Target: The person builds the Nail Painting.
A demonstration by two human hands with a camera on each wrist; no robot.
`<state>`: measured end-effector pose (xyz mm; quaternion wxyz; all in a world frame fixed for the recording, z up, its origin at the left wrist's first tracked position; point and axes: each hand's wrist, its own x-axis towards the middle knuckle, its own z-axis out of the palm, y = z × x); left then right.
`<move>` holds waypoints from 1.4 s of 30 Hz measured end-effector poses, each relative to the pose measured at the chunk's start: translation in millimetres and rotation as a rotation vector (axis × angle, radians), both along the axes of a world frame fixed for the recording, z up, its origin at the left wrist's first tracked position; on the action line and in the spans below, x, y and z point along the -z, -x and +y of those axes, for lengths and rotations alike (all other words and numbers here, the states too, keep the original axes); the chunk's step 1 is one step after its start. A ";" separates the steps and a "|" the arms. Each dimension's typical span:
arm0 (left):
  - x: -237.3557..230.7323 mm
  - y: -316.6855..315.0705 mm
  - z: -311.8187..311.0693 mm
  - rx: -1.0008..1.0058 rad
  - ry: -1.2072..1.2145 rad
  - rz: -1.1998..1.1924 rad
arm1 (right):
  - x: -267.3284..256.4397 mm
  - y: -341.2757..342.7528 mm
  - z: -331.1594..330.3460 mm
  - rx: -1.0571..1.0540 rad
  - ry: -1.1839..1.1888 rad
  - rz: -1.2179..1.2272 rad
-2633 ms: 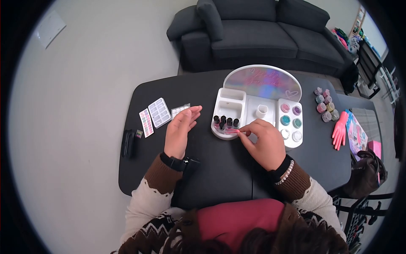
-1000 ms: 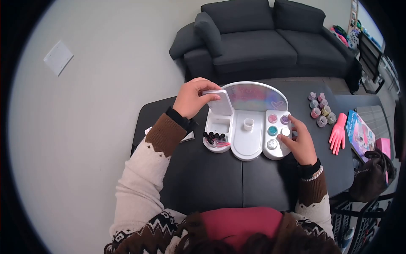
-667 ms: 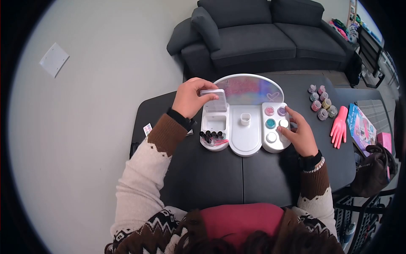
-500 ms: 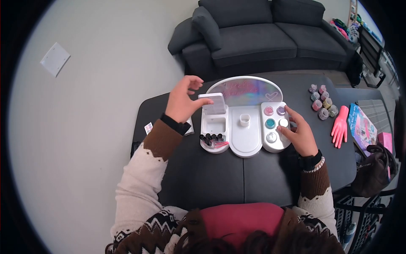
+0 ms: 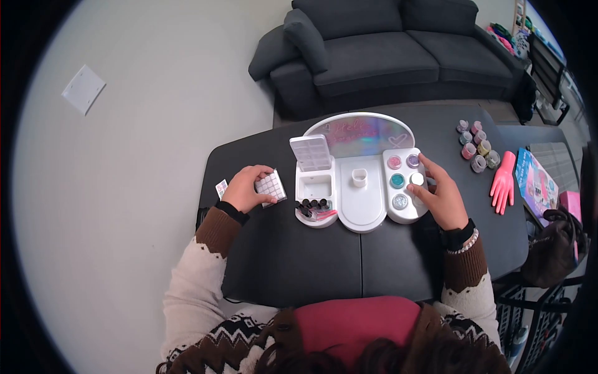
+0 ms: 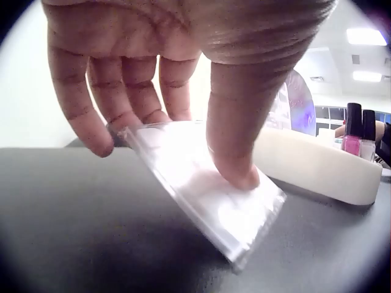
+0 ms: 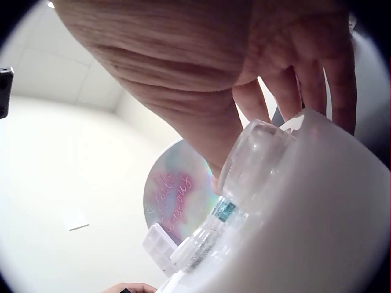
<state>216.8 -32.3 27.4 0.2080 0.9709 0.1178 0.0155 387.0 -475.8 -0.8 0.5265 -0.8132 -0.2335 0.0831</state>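
My left hand (image 5: 246,188) pinches a flat clear packet (image 5: 270,187) of small white squares, on the left of the black table. In the left wrist view, the thumb presses on the shiny packet (image 6: 195,177) and the fingers reach its far edge. My right hand (image 5: 443,198) rests on the right section of a white nail-polish stand (image 5: 362,215), thumb beside a white-topped jar (image 5: 417,179) and fingers along the outer edge. A white compartment tray (image 5: 311,153) leans upright in the stand's back-left slot. Small black-capped polish bottles (image 5: 313,204) lie in the front-left slot.
Several glitter jars (image 5: 478,163), a pink model hand (image 5: 502,183) and a colourful box (image 5: 538,182) lie at the right. A small sticker sheet (image 5: 222,187) shows beside the left hand. A dark bag (image 5: 551,249) hangs by the right edge; a grey sofa (image 5: 380,56) stands behind.
My left hand has let go of the compartment tray, leaving it leaning in the stand, and has come down leftward onto the packet. My right hand has stayed at the stand's right section.
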 end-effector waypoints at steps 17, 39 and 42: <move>-63.5 -39.1 -93.8 0.103 0.002 -0.538 | -5.2 2.1 1.0 0.018 -0.003 0.018; -55.5 -24.7 -39.9 -0.057 -0.105 -0.485 | 2.8 2.3 0.3 0.000 -0.041 0.041; -51.3 3.5 20.5 -0.305 -0.128 -0.123 | -1.5 5.2 -0.4 0.003 -0.017 0.032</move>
